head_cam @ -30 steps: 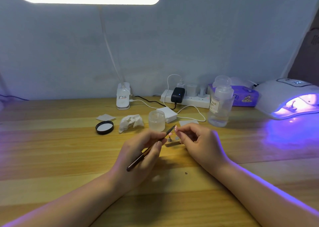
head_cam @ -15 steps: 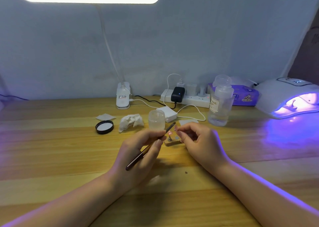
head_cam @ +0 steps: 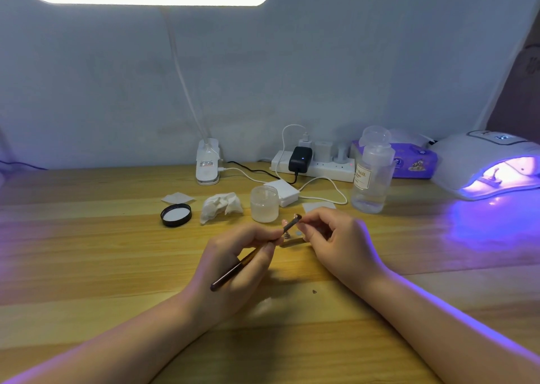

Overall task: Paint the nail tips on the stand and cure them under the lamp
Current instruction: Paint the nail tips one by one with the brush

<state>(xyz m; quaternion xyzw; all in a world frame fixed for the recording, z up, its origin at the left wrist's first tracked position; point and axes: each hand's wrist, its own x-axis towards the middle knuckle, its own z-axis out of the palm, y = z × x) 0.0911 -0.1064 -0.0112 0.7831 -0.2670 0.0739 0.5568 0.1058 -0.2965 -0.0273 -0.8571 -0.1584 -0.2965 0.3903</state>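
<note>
The bench (head_cam: 87, 266) is yellow striped wood. The lamp (head_cam: 482, 161) at its right edge is white, glowing purple. The lid (head_cam: 176, 214) is black, the brush (head_cam: 251, 256) dark brown, the tissue pack (head_cam: 415, 161) purple.

wooden table (head_cam: 87, 266) | jar (head_cam: 264, 204) | lid (head_cam: 176, 214) | tissue (head_cam: 221, 206) | bottle (head_cam: 371, 179)

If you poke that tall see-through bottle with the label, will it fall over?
The bottle might tip: it stands tall and narrow on the table. It looks nearly empty, so it is probably light and would slide or topple easily. It looks like plastic, so it is unlikely to break.
</note>
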